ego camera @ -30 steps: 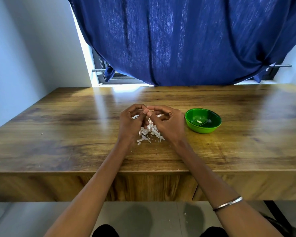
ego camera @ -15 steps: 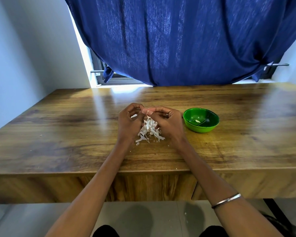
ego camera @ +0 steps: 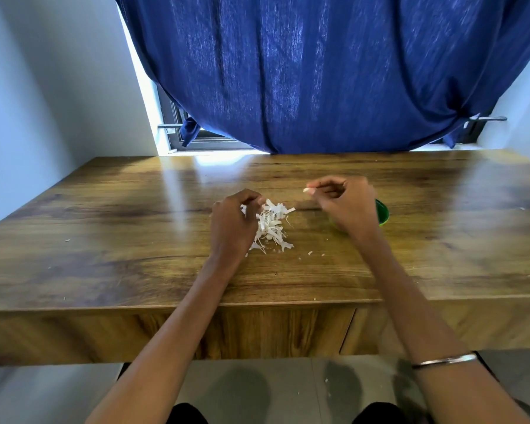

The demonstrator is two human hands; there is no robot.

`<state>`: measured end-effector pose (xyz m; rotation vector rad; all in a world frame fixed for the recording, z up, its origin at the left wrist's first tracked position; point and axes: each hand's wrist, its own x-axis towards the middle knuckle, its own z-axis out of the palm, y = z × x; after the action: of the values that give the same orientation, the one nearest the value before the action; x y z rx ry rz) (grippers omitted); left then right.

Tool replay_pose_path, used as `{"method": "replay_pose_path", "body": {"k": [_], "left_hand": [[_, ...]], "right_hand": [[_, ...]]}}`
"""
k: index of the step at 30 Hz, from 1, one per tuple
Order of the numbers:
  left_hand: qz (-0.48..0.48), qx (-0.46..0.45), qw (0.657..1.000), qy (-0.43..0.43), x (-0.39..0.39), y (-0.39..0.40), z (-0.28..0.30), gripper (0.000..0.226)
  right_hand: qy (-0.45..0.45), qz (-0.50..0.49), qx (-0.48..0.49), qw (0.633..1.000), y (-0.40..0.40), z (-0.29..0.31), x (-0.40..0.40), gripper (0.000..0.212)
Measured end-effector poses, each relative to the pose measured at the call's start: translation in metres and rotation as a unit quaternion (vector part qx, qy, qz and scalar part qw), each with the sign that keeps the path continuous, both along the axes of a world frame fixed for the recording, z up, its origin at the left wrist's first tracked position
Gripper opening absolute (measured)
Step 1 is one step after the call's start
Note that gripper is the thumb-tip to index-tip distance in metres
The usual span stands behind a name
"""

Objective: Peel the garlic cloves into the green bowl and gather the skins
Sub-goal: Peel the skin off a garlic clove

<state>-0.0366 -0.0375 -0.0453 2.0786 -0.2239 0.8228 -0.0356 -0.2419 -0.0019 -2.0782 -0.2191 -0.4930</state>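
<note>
A: Quick pass. Right hand (ego camera: 348,206)?
B: Raised over the wooden surface (ego camera: 104,240), thumb and forefinger pinching a small pale garlic clove (ego camera: 306,190) at the tips. Other fingers curled in. Slightly motion-blurred.

A: Green bowl (ego camera: 382,212)?
B: Mostly blocked. The right hand and wrist sit in front of it, only the right rim and a bit of wall show. Can't see inside it.

A: Left hand (ego camera: 231,223)?
B: Down at the left edge of the pile of skins (ego camera: 271,223), fingers curled toward it, tips touching the top strips. Whether it actually grips any skin I can't tell, the back of the hand covers the tips.

A: Pile itself?
B: White papery strips heaped mid-surface, between the two hands, left part hidden by the left hand. A few loose flakes (ego camera: 311,253) lie just near-right of the pile, another fleck (ego camera: 67,240) well off to the left.

A: Surroundings?
B: Blue curtain (ego camera: 334,71) hangs behind the far edge of the surface, covering most of a window (ego camera: 178,130); bright strip of light at the sill reflects on the wood. Pale wall (ego camera: 43,87) on the left. Silver bangle (ego camera: 445,361) on the right wrist. Grey floor (ego camera: 257,387) below the near edge, with a couple of white specks.
</note>
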Motion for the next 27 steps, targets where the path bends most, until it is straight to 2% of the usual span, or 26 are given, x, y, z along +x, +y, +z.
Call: {"method": "replay_pose_path", "body": {"k": [2, 5, 11, 16, 21, 24, 27], "left_hand": [[0.011, 0.022, 1.000, -0.007, -0.004, -0.001, 0.002, 0.017], [0.029, 0.051, 0.998, -0.006, -0.004, -0.001, 0.003, 0.010], [0.046, 0.029, 0.999, 0.008, -0.008, 0.001, 0.005, 0.011], [0.064, 0.032, 0.997, 0.001, -0.011, -0.002, 0.007, 0.022], [0.083, -0.010, 0.996, -0.027, -0.010, 0.001, 0.009, 0.023], [0.108, -0.037, 0.993, -0.027, -0.009, 0.004, 0.011, 0.026], [0.122, -0.043, 0.992, 0.010, -0.009, 0.005, 0.010, 0.027]], "right_hand": [[0.025, -0.040, -0.098, 0.994, -0.030, 0.015, 0.004, 0.012], [0.086, -0.065, -0.204, 0.973, -0.060, 0.024, 0.008, 0.017], [0.123, -0.040, -0.271, 0.954, -0.072, 0.017, 0.010, 0.033], [0.120, -0.059, -0.247, 0.960, -0.075, 0.022, 0.010, 0.025], [0.053, -0.067, -0.183, 0.979, -0.070, 0.032, 0.000, 0.015], [0.021, -0.040, -0.160, 0.986, -0.048, 0.031, -0.003, 0.017], [0.021, 0.018, -0.162, 0.986, -0.015, 0.024, -0.002, 0.022]]}}
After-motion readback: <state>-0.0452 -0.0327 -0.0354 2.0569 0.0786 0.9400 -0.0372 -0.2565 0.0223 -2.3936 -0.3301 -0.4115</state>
